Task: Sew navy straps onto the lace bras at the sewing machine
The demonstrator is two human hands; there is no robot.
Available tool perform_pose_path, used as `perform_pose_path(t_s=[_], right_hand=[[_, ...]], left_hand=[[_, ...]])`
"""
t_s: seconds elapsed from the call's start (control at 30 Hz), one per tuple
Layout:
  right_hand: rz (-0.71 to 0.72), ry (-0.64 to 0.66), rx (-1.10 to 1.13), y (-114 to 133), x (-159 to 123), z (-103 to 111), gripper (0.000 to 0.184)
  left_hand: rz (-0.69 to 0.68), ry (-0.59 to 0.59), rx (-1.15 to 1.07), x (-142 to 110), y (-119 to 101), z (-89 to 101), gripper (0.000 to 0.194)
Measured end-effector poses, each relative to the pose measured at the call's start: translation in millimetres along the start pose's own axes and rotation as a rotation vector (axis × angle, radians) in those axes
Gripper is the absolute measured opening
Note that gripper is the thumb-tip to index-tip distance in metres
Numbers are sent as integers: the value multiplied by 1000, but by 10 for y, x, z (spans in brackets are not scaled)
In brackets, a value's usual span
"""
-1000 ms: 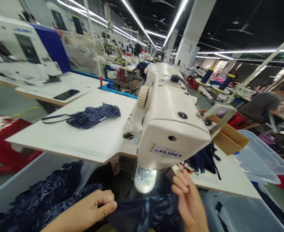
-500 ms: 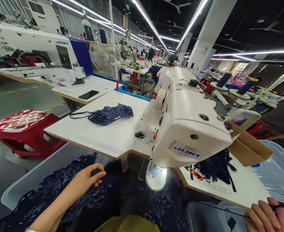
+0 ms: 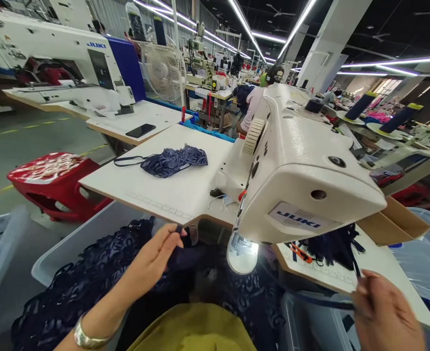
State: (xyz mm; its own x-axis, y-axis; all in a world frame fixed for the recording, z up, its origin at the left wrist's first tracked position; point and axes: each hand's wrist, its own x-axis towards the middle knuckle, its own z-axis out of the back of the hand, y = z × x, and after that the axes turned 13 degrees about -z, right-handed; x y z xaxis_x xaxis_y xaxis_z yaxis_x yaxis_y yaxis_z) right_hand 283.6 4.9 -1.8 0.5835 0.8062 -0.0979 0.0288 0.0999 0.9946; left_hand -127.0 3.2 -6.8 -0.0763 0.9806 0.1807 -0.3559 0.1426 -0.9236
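Note:
My left hand (image 3: pixel 160 251) is closed, thumb against fingers, on a bit of dark navy fabric (image 3: pixel 179 228); most of that piece blends into the dark heap behind it. At the lower right, my right hand (image 3: pixel 386 309), blurred by motion, grips a thin navy strap (image 3: pixel 321 301) that stretches leftward under the sewing machine head (image 3: pixel 310 180). Just above that hand, a bundle of navy straps (image 3: pixel 332 248) lies on the machine table, one hanging toward my fingers. A navy lace bra (image 3: pixel 174 161) rests on the white tabletop (image 3: pixel 145 187) left of the machine.
Clear plastic bins flank me; the left bin (image 3: pixel 54 263) is heaped with navy lace pieces (image 3: pixel 79 278). Orange-handled snips (image 3: pixel 301 253) lie by the straps, near a cardboard box (image 3: pixel 398 222). A red stool (image 3: pixel 54 187) and a phone (image 3: pixel 140 130) are at left.
My left hand has moved right and slightly up. My right hand has shifted left and its strap now shows thicker and blurred. The whole view has turned a little.

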Motion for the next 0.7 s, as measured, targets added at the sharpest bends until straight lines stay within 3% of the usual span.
perform_pose_path(t_s=[0.07, 0.13, 0.2, 0.27, 0.43, 0.6, 0.7], right_hand=[[-5, 145, -214, -12, -217, -308, 30], [6, 393, -373, -10, -459, -616, 29], [8, 598, -377, 1, -666, -873, 23], [37, 689, -381, 9, -798, -1035, 14], [116, 764, -426, -13, -856, -1078, 8], [237, 756, -440, -27, -864, -1062, 8], [261, 849, -424, -4, -887, -1067, 11]], left_hand=[[-211, 204, 55, 24, -212, -167, 28], [-336, 358, 61, 36, -371, -353, 25], [-338, 435, 33, 23, -456, -526, 23], [-290, 452, 8, -1, -477, -659, 21], [-243, 483, 11, -9, -421, -788, 17], [-229, 474, 178, -7, -389, -813, 18], [-348, 488, 299, -27, -376, -805, 23]])
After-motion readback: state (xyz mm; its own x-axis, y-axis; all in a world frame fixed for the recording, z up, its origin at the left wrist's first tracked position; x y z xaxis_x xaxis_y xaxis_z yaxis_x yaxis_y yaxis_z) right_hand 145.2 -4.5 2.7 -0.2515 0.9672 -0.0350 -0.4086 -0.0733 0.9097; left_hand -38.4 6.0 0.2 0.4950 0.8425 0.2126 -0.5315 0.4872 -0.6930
